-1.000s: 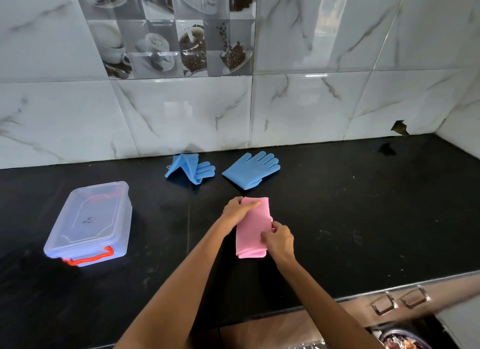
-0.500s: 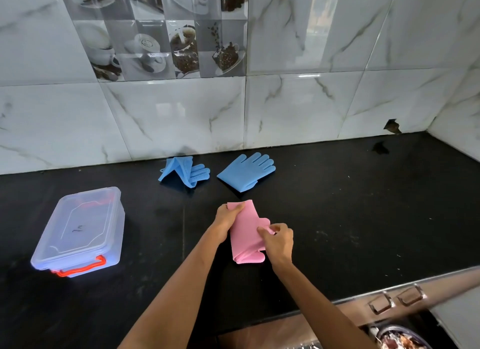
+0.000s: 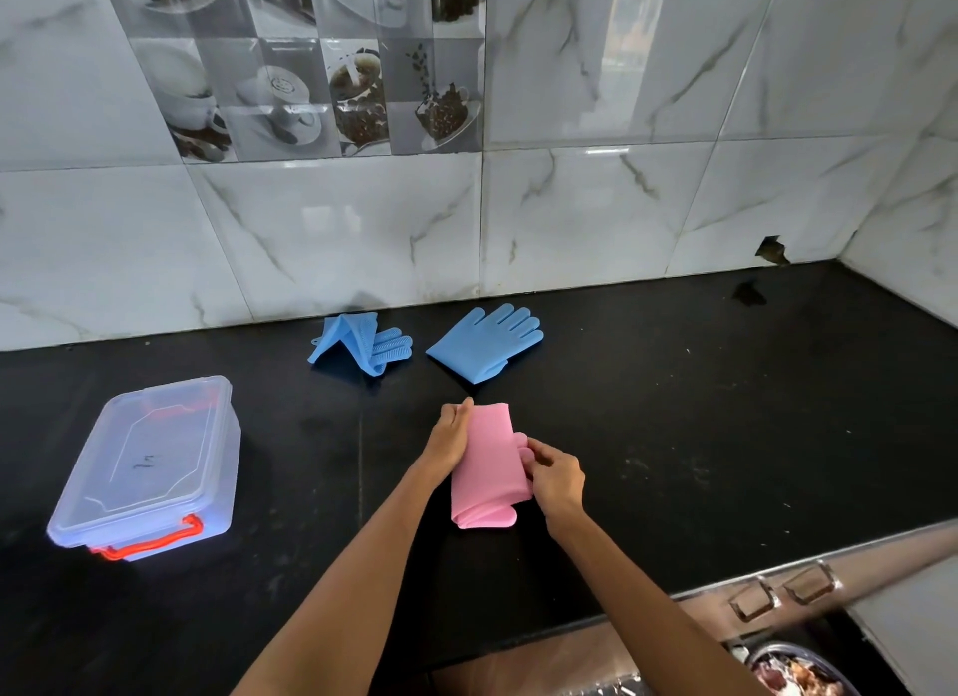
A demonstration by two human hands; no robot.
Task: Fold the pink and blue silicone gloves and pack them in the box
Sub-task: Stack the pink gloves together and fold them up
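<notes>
A folded pink silicone glove (image 3: 487,467) lies on the black counter (image 3: 700,436) in front of me. My left hand (image 3: 455,436) grips its far left edge. My right hand (image 3: 555,480) pinches its right side, where a fold is lifted. Behind it, one blue glove (image 3: 487,343) lies flat with fingers pointing away. A second blue glove (image 3: 360,345), partly folded into a tent shape, sits to its left near the wall. A clear plastic box (image 3: 150,462) with its lid on and red latches stands at the left.
White marble wall tiles (image 3: 596,203) rise behind the counter, and a side wall closes the right end. The counter's front edge runs lower right, with metal fittings (image 3: 783,592) and a bowl of food (image 3: 798,675) below it.
My left hand slid from the top of the pink glove to its left edge. My right hand lifted and rolled the glove's right side. The camera view shifted slightly.
</notes>
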